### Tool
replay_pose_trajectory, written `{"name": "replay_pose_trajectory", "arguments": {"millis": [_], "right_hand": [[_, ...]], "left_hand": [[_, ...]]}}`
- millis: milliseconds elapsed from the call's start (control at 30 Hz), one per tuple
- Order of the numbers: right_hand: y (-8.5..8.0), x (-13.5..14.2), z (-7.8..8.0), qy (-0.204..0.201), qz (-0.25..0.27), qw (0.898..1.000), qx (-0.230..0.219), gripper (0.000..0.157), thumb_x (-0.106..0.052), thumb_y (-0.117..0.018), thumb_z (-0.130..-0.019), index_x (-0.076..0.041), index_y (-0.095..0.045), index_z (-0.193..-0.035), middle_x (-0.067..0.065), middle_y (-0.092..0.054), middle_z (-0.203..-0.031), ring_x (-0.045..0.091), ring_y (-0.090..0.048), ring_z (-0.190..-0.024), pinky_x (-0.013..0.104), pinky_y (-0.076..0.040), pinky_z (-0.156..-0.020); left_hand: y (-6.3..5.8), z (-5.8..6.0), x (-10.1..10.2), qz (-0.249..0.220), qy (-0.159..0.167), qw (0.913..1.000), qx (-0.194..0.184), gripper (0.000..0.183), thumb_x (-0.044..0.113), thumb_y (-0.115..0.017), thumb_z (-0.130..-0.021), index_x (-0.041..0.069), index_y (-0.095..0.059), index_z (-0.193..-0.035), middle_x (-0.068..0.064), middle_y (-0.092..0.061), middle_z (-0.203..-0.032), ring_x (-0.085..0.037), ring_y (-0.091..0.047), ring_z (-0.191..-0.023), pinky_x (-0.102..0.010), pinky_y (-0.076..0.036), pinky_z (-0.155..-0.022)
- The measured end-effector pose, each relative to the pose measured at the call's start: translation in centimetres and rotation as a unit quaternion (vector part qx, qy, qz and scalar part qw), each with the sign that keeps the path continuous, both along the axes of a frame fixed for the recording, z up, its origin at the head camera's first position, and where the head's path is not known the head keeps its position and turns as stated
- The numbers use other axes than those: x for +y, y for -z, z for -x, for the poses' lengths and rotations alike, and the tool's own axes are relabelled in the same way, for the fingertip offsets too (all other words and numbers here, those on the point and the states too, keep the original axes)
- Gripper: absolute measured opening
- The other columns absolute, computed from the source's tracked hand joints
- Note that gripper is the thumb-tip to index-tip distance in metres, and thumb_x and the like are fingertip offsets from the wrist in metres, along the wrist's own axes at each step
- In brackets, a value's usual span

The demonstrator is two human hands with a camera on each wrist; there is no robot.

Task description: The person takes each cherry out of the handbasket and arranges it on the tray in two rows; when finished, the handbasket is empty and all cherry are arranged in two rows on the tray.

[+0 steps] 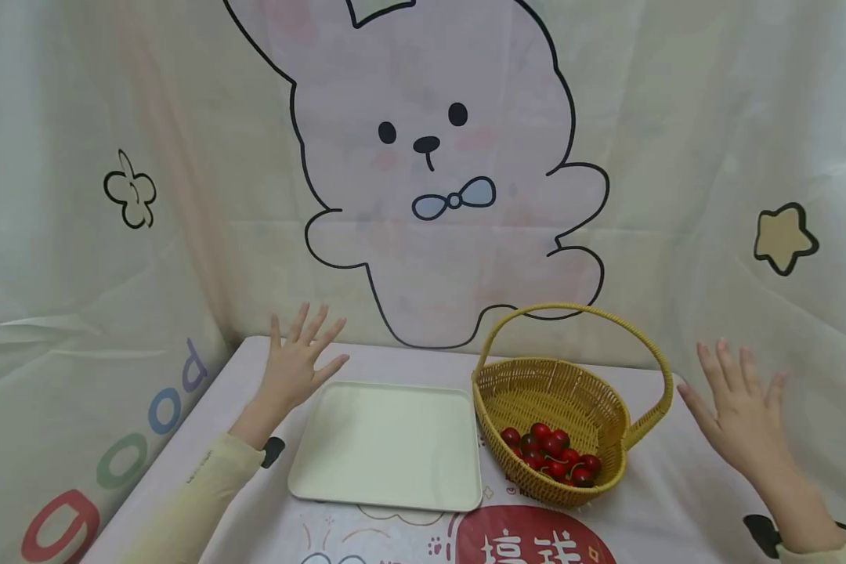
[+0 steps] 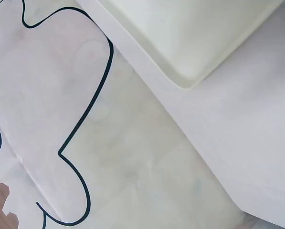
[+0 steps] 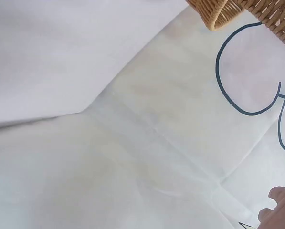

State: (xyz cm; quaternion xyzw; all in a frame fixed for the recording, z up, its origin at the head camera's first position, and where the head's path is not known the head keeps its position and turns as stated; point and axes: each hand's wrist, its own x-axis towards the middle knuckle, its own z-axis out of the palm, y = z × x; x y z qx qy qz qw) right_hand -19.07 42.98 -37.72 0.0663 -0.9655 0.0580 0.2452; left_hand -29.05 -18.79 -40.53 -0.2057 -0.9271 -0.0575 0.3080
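Note:
My left hand [image 1: 294, 368] is raised over the table's left side with its fingers spread, holding nothing. Just to its right lies a white rectangular tray [image 1: 388, 446], its surface bare; one corner of the tray [image 2: 180, 71] shows in the left wrist view. Beside the tray stands a yellow woven basket [image 1: 557, 376] with a tall arched handle. Several dark red cherries [image 1: 553, 442] are heaped in its near part. To the right of the basket, apart from it, my right hand [image 1: 743, 419] is held up with fingers spread and nothing in it.
The table [image 1: 648, 501] has a white cloth with a red printed patch [image 1: 529, 536] near the front. Cloth walls surround it, with a cartoon animal [image 1: 430, 235] printed at the back. Dark bands [image 1: 273, 452] sit at the wrists.

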Motion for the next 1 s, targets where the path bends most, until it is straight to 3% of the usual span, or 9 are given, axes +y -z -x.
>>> {"name": "replay_pose_trajectory", "arguments": {"millis": [400,567,767,833,1000], "right_hand": [[1.7,-0.8,-0.7,-0.059,0.084,0.993,0.057,0.069,-0.028,-0.051,-0.095,-0.011,-0.012,-0.149,0.016,-0.009,-0.154,0.031,0.004,-0.142,0.064,0.012,-0.104],[2.9,-1.5,-0.8,-0.108,0.123,0.980,0.116,0.064,-0.023,-0.053,-0.094,-0.006,-0.021,-0.147,0.016,-0.017,-0.153,0.029,-0.006,-0.142,0.060,0.006,-0.108],[3.9,-2.2,-0.5,-0.153,0.147,0.960,0.180,0.067,-0.039,-0.047,-0.096,0.001,-0.025,-0.144,0.020,-0.022,-0.150,0.028,-0.013,-0.141,0.049,-0.005,-0.114],[4.3,-2.4,-0.6,-0.161,0.154,0.959,0.176,0.071,-0.044,-0.045,-0.095,0.001,-0.023,-0.144,0.019,-0.019,-0.151,0.029,-0.012,-0.141,0.046,-0.006,-0.114],[5.1,-3.0,-1.1,-0.170,0.178,0.958,0.147,0.073,-0.047,-0.046,-0.094,0.000,-0.021,-0.145,0.016,-0.010,-0.154,0.029,-0.007,-0.142,0.055,-0.005,-0.111]], "left_hand": [[2.2,-0.6,3.9,-0.045,0.038,0.9982,-0.013,0.061,0.051,-0.054,-0.086,0.028,-0.040,-0.141,-0.007,-0.031,-0.150,-0.029,-0.012,-0.142,-0.065,0.000,-0.106],[2.9,-0.9,6.1,-0.047,0.058,0.9970,-0.017,0.059,0.050,-0.054,-0.087,0.027,-0.042,-0.140,-0.006,-0.033,-0.149,-0.027,-0.017,-0.141,-0.064,-0.005,-0.107],[3.3,-1.4,9.1,-0.057,0.095,0.9936,-0.022,0.057,0.047,-0.055,-0.088,0.028,-0.042,-0.140,-0.006,-0.035,-0.147,-0.026,-0.025,-0.139,-0.062,-0.011,-0.108],[3.5,-1.5,10.1,-0.060,0.109,0.9920,-0.022,0.056,0.047,-0.056,-0.088,0.027,-0.042,-0.140,-0.006,-0.038,-0.146,-0.026,-0.027,-0.138,-0.060,-0.014,-0.109],[3.7,-1.8,12.9,-0.061,0.149,0.9865,-0.029,0.055,0.045,-0.056,-0.089,0.023,-0.045,-0.138,-0.007,-0.041,-0.144,-0.025,-0.031,-0.136,-0.054,-0.020,-0.109]]}}
